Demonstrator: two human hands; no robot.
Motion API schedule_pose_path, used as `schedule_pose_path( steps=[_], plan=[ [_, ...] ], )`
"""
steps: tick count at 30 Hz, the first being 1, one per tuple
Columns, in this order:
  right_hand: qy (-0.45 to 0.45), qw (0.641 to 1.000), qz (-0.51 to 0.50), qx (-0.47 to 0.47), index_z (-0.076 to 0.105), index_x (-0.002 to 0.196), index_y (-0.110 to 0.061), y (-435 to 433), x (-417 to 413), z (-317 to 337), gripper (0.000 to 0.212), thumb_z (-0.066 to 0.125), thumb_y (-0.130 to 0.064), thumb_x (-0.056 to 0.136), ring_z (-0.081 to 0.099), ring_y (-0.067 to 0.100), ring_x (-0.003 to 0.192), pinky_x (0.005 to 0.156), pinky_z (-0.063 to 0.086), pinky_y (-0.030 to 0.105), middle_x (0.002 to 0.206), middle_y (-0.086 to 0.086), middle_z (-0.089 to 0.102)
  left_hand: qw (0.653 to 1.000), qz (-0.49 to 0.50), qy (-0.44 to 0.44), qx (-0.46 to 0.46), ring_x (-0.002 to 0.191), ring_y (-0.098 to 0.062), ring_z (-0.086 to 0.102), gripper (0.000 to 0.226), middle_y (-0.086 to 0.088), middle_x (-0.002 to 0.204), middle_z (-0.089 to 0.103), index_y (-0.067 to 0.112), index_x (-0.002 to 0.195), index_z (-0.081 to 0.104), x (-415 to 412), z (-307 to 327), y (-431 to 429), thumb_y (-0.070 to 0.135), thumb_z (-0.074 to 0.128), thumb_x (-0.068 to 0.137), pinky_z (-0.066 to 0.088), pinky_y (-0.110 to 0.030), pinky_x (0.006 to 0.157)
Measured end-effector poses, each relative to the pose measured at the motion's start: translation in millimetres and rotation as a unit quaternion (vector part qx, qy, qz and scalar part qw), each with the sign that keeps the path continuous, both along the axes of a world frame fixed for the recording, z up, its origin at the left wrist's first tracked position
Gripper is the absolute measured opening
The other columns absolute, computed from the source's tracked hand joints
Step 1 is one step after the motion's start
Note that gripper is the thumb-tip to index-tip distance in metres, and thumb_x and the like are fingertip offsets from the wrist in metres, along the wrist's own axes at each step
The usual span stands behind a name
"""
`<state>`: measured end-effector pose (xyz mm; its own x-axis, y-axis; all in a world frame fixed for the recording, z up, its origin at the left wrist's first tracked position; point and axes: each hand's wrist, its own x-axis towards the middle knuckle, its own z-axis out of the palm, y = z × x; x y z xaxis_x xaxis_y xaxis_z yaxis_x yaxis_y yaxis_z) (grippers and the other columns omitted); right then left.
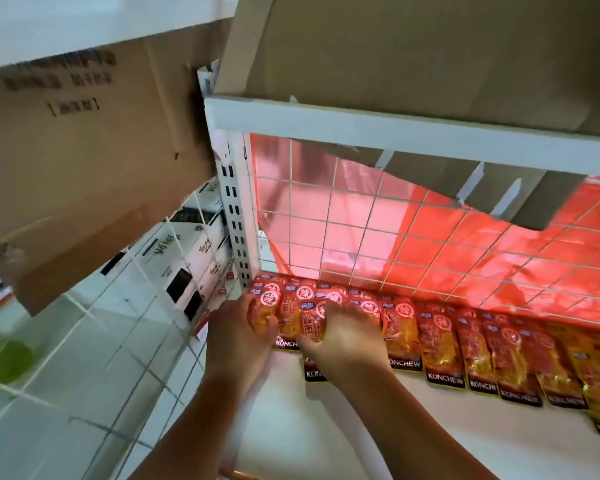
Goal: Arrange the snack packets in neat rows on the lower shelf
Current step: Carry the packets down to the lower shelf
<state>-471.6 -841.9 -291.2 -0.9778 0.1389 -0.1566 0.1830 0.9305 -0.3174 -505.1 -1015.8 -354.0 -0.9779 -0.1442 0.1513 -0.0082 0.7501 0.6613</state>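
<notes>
Red snack packets [440,344] by the upright post [236,216].
My left hand [243,327] curls round one, right hand [343,337] presses flat; wire grid [361,237] beside the post.

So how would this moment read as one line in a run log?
left hand grips snack packets at lower shelf left end | right hand rests on packets beside it | row uneven

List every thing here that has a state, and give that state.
snack packets, lying flat in overlapping rows along the shelf's back, uneven at the left end
left hand, fingers curled on the leftmost packets
right hand, resting on the packets beside it, grip unclear
lower shelf, front part bare
cardboard box, a flap hanging open
red plastic sheet, hanging crumpled behind the wire grid
</notes>
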Motion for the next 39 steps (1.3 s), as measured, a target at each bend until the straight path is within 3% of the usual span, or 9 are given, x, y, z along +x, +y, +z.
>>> schedule_pose_path(
  steps=[5, 9, 12, 19, 30, 39],
  plan=[
    [-0.006, 1.000, -0.001, 0.007, 0.047, 0.131, -0.026, -15.2, -8.8, -1.7, 0.065, 0.055, -0.070, 0.083, 0.046, 0.028, 0.125, 0.099, 0.043, 0.041, 0.131, 0.006, 0.050, 1.000, 0.008, -0.001, -0.018, 0.104, -0.019, 0.063, 0.059, 0.002, 0.113, 0.065, 0.030, 0.128, 0.058, -3.1, -13.1, -2.0, 0.064, 0.063, 0.081, 0.058, -0.038, 0.088],
    [0.009, 1.000, 0.003, 0.020, 0.051, 0.128, -0.021, -28.8, -17.5, -3.2, 0.067, 0.056, -0.070, 0.083, 0.050, 0.029, 0.118, 0.094, 0.045, 0.040, 0.125, 0.008, 0.053, 1.000, 0.015, 0.004, -0.004, 0.108, -0.024, 0.060, 0.057, -0.002, 0.115, 0.063, 0.026, 0.130, 0.060, -4.2, -15.1, -1.5, 0.054, 0.075, 0.082, 0.053, -0.039, 0.092],
    [0.013, 1.000, -0.007, 0.015, 0.054, 0.127, -0.020, -35.8, -23.7, -5.2, 0.067, 0.058, -0.069, 0.081, 0.052, 0.029, 0.116, 0.092, 0.047, 0.040, 0.122, 0.008, 0.055, 1.000, 0.014, 0.011, -0.003, 0.105, -0.026, 0.060, 0.049, -0.005, 0.112, 0.064, 0.023, 0.127, 0.064, -4.9, -14.0, -3.3, 0.052, 0.071, 0.087, 0.052, -0.039, 0.090],
    [0.002, 0.999, -0.015, 0.035, 0.051, 0.132, -0.018, -45.3, -33.2, -11.7, 0.077, 0.058, -0.075, 0.081, 0.052, 0.032, 0.118, 0.093, 0.048, 0.041, 0.126, 0.009, 0.055, 1.000, 0.013, 0.018, 0.002, 0.103, -0.026, 0.060, 0.034, -0.007, 0.107, 0.066, 0.018, 0.120, 0.067, -5.7, -15.8, -3.5, 0.041, 0.062, 0.096, 0.048, -0.036, 0.088],
    [-0.009, 0.997, -0.016, 0.074, 0.057, 0.116, -0.019, -47.9, -41.0, -15.2, 0.073, 0.057, -0.081, 0.078, 0.061, 0.030, 0.103, 0.080, 0.048, 0.037, 0.109, 0.006, 0.063, 1.000, 0.022, -0.003, 0.021, 0.110, -0.026, 0.059, 0.040, -0.008, 0.116, 0.064, 0.017, 0.130, 0.065, -5.5, -14.3, -3.1, 0.039, 0.064, 0.097, 0.047, -0.035, 0.093],
    [-0.006, 0.997, 0.008, 0.078, 0.054, 0.119, -0.017, -43.1, -40.4, -13.4, 0.072, 0.056, -0.078, 0.081, 0.062, 0.030, 0.102, 0.080, 0.047, 0.037, 0.109, 0.007, 0.064, 0.999, 0.022, -0.017, 0.023, 0.115, -0.025, 0.057, 0.044, -0.008, 0.122, 0.063, 0.018, 0.135, 0.061, -4.7, -11.6, -2.7, 0.042, 0.064, 0.097, 0.047, -0.034, 0.094]
  ],
)
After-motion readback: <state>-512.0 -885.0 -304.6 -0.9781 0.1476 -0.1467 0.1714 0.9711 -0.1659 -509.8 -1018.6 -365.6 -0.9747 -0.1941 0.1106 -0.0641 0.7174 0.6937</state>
